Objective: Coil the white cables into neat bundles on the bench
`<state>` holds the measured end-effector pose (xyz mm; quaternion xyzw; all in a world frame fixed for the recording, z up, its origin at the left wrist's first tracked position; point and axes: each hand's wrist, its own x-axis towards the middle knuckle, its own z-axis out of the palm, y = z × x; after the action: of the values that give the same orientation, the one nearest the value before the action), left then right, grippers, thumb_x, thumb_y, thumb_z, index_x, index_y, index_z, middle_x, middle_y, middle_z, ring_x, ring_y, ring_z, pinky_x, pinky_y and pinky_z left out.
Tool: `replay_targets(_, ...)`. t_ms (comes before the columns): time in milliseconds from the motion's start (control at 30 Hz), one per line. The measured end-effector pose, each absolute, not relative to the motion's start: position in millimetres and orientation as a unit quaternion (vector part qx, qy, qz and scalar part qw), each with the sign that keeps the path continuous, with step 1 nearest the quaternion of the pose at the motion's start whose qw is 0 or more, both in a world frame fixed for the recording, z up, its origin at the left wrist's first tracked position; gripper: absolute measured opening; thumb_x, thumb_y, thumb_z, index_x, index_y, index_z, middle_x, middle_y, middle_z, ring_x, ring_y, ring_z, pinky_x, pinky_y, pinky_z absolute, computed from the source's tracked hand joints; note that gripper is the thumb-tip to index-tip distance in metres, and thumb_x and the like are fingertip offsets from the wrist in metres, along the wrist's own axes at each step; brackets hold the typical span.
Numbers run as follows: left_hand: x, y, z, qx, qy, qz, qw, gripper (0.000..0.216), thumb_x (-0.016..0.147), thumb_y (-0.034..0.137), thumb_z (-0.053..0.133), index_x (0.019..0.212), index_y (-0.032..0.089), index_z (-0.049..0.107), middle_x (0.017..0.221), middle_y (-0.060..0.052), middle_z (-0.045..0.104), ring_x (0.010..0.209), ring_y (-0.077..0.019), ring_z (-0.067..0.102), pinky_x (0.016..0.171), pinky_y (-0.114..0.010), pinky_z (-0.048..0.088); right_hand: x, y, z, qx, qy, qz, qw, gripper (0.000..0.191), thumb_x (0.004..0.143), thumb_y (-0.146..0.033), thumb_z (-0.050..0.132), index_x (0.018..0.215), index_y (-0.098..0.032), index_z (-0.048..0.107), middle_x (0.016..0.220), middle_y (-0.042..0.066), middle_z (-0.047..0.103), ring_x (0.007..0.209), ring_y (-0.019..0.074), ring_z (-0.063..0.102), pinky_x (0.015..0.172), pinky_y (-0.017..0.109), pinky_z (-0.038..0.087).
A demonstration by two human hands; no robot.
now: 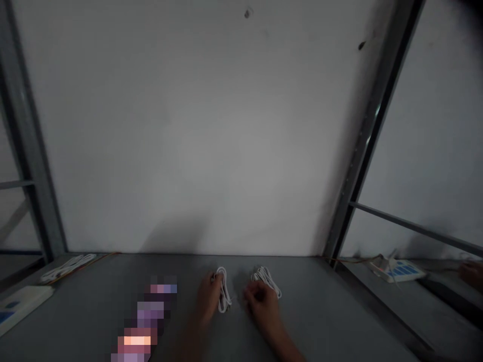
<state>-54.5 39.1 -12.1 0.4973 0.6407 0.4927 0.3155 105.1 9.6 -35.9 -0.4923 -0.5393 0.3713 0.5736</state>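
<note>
A looped white cable (223, 294) stands out against the grey shelf surface (324, 311). My left hand (209, 296) is closed at its left side, with the fingers and thumb on the upper part of the loop. To the right is a second white cable bundle (268, 281), folded into several strands and lying at a slant. My right hand (264, 306) is in front of this bundle and partly covers it. Its fingers are curled towards the thumb; whatever they pinch, if anything, is too small to make out.
A pixelated long object (143, 322) lies left of my hands. At the far left are a white power strip (26, 304) and another coiled white cable (70, 266). Metal posts (368, 136) flank the wall. Beyond the right post are a white-and-blue device (402, 270) and another person's hand (471, 274).
</note>
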Motion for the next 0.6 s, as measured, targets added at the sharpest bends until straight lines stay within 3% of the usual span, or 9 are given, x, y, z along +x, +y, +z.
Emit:
replay_targets(133,-54.9,39.9,-11.0,0.495,0.653,0.480,0.312,0.023,0.074,0.038,0.049,0.057,0.023,0.051,0.052,0.002,0.054,0.056,-0.0171,0.057,0.055,-0.025,0.038,107.0,11.0,-34.6,-0.402,-0.501,0.531,0.553,0.048,0.066,-0.064,0.074,0.062,-0.019,0.058,0.047,-0.003,0.053,0.037,0.0103,0.043,0.039,0.022,0.032)
replay_targets(267,-55.2,41.8,-12.3,0.488,0.659,0.473,0.322,0.023,0.074,0.038,0.047,0.057,0.023,0.050,0.052,0.002,0.054,0.055,-0.0169,0.057,0.055,-0.025,0.038,109.8,11.9,-35.2,-0.320,-0.420,0.646,0.551,0.045,0.063,-0.057,0.082,0.078,-0.016,0.069,0.063,0.001,0.063,0.042,0.0070,0.044,0.039,0.019,0.030)
replay_targets(467,-55.4,41.6,-13.8,0.489,0.666,0.461,0.324,0.023,0.075,0.038,0.048,0.057,0.023,0.049,0.052,0.003,0.054,0.055,-0.0171,0.058,0.054,-0.026,0.038,112.8,9.8,-32.9,-0.291,-0.389,0.683,0.545,0.039,0.064,-0.046,0.086,0.088,-0.017,0.074,0.074,0.002,0.065,0.048,0.0060,0.046,0.043,0.019,0.033)
replay_targets(600,-55.1,40.2,-13.2,0.493,0.669,0.460,0.312,0.023,0.075,0.038,0.049,0.057,0.023,0.050,0.053,0.002,0.056,0.057,-0.0177,0.058,0.055,-0.026,0.038,113.3,8.4,-29.0,-0.315,-0.387,0.678,0.540,0.041,0.059,-0.047,0.087,0.080,-0.016,0.070,0.071,0.000,0.061,0.048,0.0056,0.042,0.044,0.019,0.031)
